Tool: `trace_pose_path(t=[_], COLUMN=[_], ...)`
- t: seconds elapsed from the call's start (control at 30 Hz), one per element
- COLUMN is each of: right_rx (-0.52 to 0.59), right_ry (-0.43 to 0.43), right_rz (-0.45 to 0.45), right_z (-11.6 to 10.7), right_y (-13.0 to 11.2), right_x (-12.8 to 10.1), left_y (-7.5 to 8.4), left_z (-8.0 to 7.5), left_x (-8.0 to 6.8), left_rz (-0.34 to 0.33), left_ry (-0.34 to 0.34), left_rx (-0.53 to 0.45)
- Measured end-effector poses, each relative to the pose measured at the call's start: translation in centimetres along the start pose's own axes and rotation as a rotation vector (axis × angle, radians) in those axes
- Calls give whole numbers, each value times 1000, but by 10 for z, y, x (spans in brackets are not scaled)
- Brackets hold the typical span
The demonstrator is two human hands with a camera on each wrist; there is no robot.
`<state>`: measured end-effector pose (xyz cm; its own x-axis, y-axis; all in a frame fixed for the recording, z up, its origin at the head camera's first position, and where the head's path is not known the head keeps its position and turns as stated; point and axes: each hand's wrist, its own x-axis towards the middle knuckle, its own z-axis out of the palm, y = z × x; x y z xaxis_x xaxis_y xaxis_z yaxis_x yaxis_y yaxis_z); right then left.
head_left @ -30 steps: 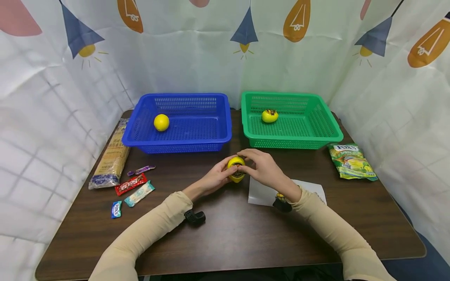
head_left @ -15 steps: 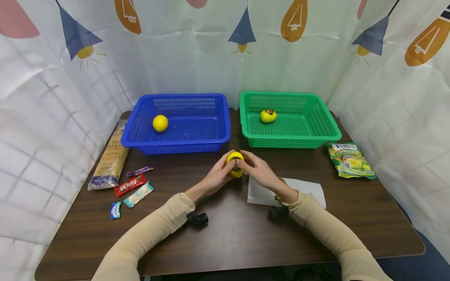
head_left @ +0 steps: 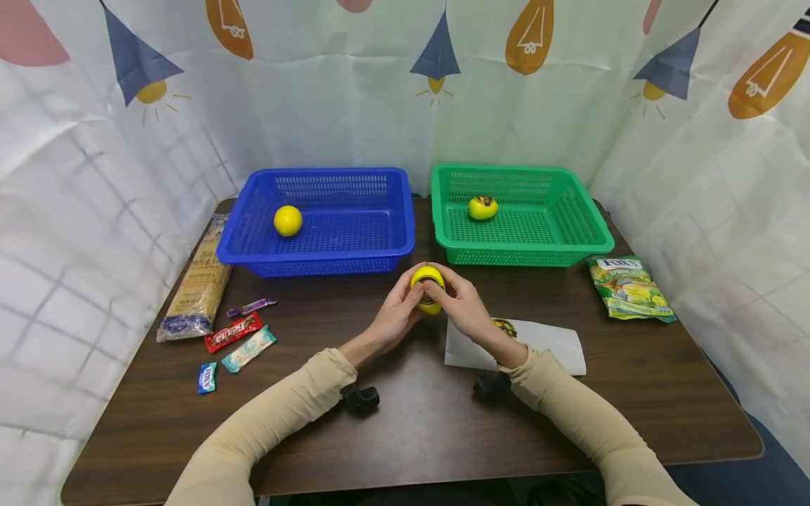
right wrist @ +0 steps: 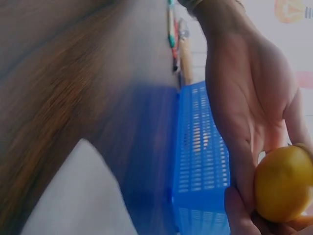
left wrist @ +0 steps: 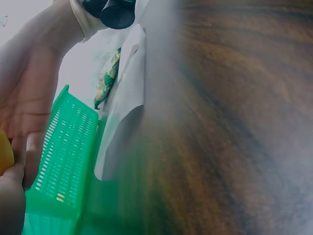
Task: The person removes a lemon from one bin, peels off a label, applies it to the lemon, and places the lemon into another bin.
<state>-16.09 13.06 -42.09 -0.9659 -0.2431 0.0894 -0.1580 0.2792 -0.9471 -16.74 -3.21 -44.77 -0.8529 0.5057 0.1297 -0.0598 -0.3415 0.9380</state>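
Note:
In the head view, a yellow lemon (head_left: 429, 274) with a dark printed sticker on its near side is held upright above the table between both hands. The left hand (head_left: 394, 313) grips its left side and the right hand (head_left: 466, 308) its right. Both thumbs lie over the sticker and partly hide it. Just right of the hands, a white sheet (head_left: 547, 344) bearing a black-and-yellow sticker (head_left: 504, 327) lies partly under the right forearm. The right wrist view shows the lemon (right wrist: 282, 183) against curled fingers; only a sliver of the lemon (left wrist: 5, 152) appears in the left wrist view.
A blue basket (head_left: 316, 266) at the back holds a round yellow fruit (head_left: 287, 221). Beside it, a green basket (head_left: 525, 256) holds a stickered lemon (head_left: 483, 207). A FOX'S bag (head_left: 631, 289) lies right; a long plastic-wrapped packet (head_left: 195, 288) and several small wrapped sweets (head_left: 233, 332) lie left.
Both hands have lifted the lemon slightly and moved a little away from the body. The right forearm has shifted left, uncovering more of the sheet's sticker. Both thumbs now rest over the lemon's sticker.

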Motion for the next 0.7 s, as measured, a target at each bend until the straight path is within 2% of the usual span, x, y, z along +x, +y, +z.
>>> trace_pose_path(t=[0.13, 0.33, 0.57, 0.7], right_rx=[84, 221, 346, 375], right_ry=[-19, -51, -75, -89], right_rz=[-5, 38, 109, 113], right_z=[-2, -5, -4, -4], right_y=[-3, -1, 2, 4], right_x=[0, 0, -1, -1], left_y=[3, 4, 3, 3], left_z=[1, 0, -3, -4], left_x=[0, 0, -2, -3], left_rz=[15, 12, 8, 4], left_ry=[11, 24, 19, 18], left_rx=[11, 26, -13, -41])
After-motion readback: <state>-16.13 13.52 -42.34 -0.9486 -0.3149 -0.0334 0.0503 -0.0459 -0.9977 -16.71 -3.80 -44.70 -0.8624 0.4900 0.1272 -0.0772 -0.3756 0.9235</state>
